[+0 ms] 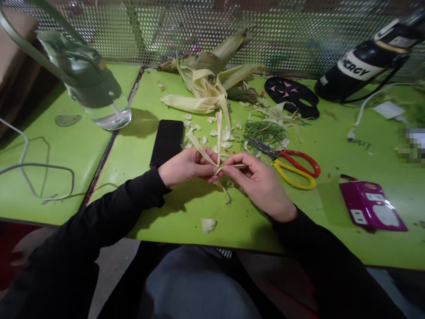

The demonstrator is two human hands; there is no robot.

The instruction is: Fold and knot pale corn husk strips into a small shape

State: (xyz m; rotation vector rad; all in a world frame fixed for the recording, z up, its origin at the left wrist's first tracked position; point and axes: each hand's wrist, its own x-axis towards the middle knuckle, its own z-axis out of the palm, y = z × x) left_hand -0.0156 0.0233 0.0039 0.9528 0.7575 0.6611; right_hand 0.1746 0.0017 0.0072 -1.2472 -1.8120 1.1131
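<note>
Pale corn husk strips [219,137] cross each other between my two hands, just above the green table. My left hand [191,166] pinches them where they cross, with two strips sticking up and one curling down. My right hand [259,181] has thumb and forefinger closed on a strip that runs sideways from the crossing. Cut husk scraps [226,145] lie scattered behind my hands. To the right of these is a small heap of thin green strands [265,133]. Scissors [292,165] with one red and one yellow handle lie beyond my right hand.
Whole corn husks [202,84] are piled against a perforated metal screen [186,35]. A black phone [167,142] lies left of the scraps. A green water bottle [96,84] stands left, a black bottle [358,66] back right. A purple packet [372,206] lies right.
</note>
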